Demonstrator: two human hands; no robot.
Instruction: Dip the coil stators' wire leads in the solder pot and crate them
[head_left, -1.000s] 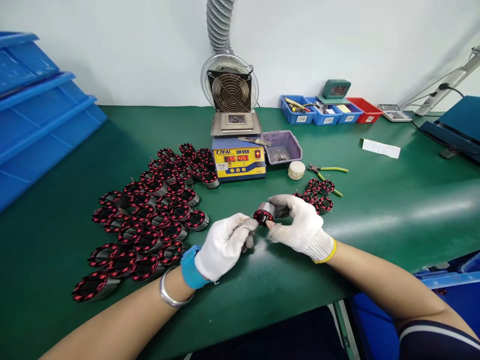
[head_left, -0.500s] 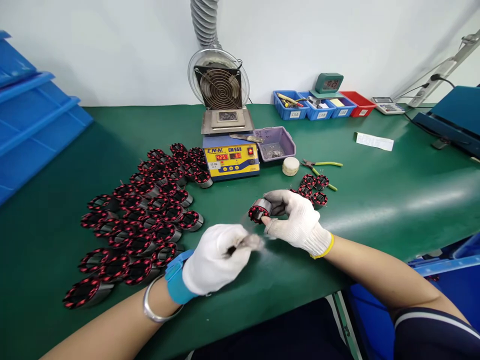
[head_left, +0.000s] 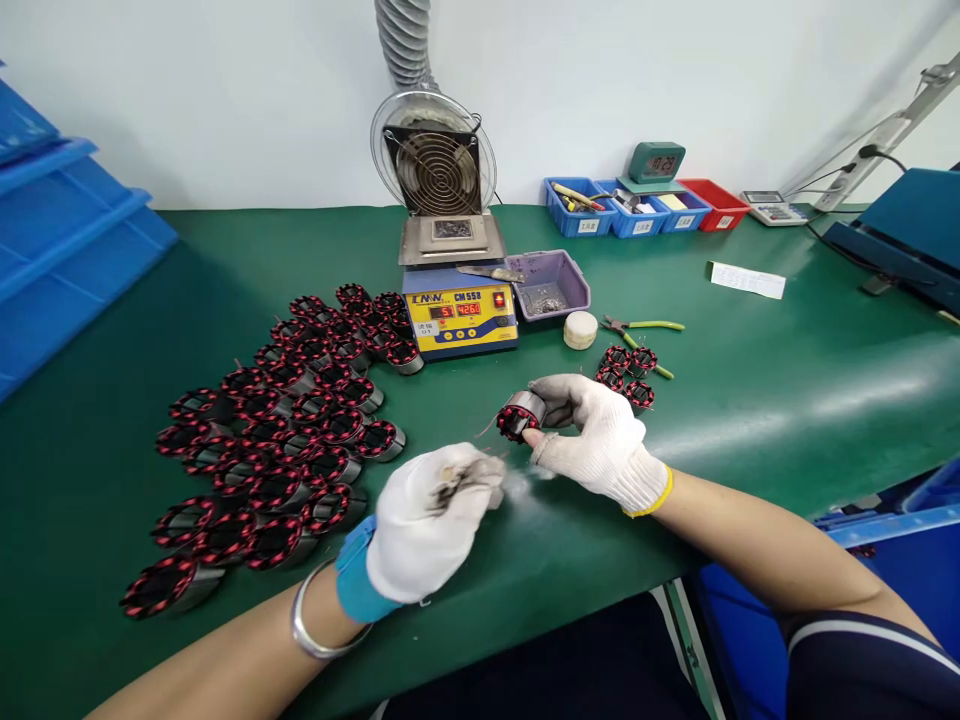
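Observation:
My right hand (head_left: 592, 435), in a white knit glove, grips a wound motor stator (head_left: 523, 415), thumb at its lower edge and fingers behind. The stator is a grey ring with red and black windings, its open end turned toward me and to the left. A thin wire sticks out from its left side. Just left of and below the stator, my left hand (head_left: 439, 520), gloved in white with dark smudges at the fingers, is closed in a pinch. What lies between its fingertips is too small to make out.
Many similar stators (head_left: 277, 485) stand on the left of the green table (head_left: 750, 400). Behind are a solder pot (head_left: 461, 318), a fan (head_left: 435, 170), a purple tray (head_left: 551, 285) and a round white tin (head_left: 580, 330). Green-handled cutters (head_left: 652, 325) lie by several stators (head_left: 626, 375) on the right.
My left hand has drawn slightly left and turned, showing its smudged fingers. My right hand keeps the stator in nearly the same place; its thin wire now shows.

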